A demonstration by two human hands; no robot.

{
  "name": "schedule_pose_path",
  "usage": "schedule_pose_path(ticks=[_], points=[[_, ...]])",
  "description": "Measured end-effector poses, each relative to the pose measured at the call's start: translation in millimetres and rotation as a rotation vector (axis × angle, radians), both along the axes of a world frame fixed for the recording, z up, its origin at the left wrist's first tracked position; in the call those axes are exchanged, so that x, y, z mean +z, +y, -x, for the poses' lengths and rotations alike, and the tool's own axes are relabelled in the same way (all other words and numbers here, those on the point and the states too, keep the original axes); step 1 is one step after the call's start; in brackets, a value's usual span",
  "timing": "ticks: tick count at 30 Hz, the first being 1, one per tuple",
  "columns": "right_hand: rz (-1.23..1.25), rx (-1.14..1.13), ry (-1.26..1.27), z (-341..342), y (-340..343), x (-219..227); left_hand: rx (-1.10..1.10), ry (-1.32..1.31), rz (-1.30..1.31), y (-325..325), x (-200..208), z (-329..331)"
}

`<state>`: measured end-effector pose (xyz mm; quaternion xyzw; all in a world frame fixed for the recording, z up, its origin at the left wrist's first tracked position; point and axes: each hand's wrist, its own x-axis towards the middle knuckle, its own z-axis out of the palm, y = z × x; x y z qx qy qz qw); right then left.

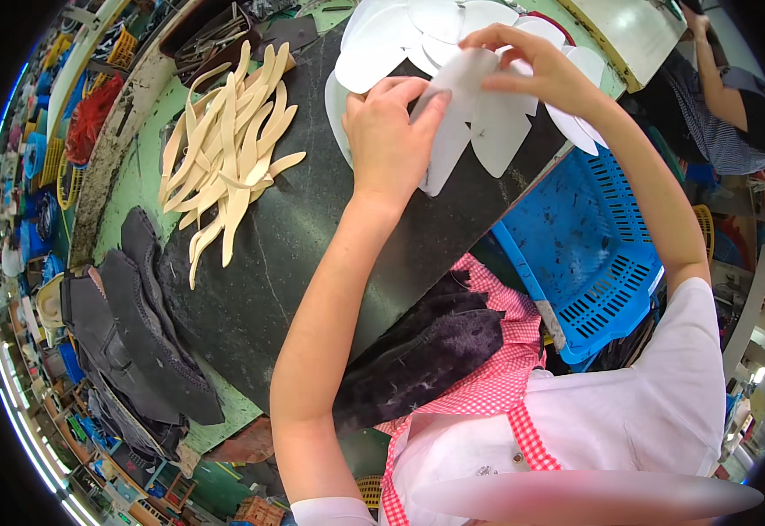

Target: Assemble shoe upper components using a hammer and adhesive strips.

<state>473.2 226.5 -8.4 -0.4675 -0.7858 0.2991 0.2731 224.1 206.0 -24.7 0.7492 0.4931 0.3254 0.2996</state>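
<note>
My left hand (391, 127) pinches a thin white leaf-shaped piece (457, 92) between thumb and fingers, tilted above the dark work board (312, 245). At the piece's upper end is my right hand (545, 70), its thumb and fingers curved and apart, fingertips close to the edge; whether they touch it is unclear. Several more white pieces (374, 57) lie overlapping in a loose pile behind and around both hands. One pointed white piece (498, 136) lies just right of the held one.
Cream curved strips (233, 140) are heaped at left on the board. Dark grey cut pieces (137, 324) lie at the near left. A blue plastic basket (593, 263) stands beside the board's right edge. Dark fuzzy material (435, 351) is before my apron. Another person (715, 105) is at far right.
</note>
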Motion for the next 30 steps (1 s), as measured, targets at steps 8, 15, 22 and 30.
schedule_pose_path(ticks=[8,15,22,30], points=[[-0.263,-0.263,-0.405,57,-71,0,0.043,-0.247,0.152,20,-5,-1],[-0.078,-0.115,-0.279,51,-66,18,-0.114,-1.038,0.525,23,13,47],[0.026,0.054,0.327,64,-58,65,-0.225,-0.113,0.028,-49,40,71],[0.503,0.026,0.326,86,-61,46,0.589,0.293,-0.182,-100,85,247]])
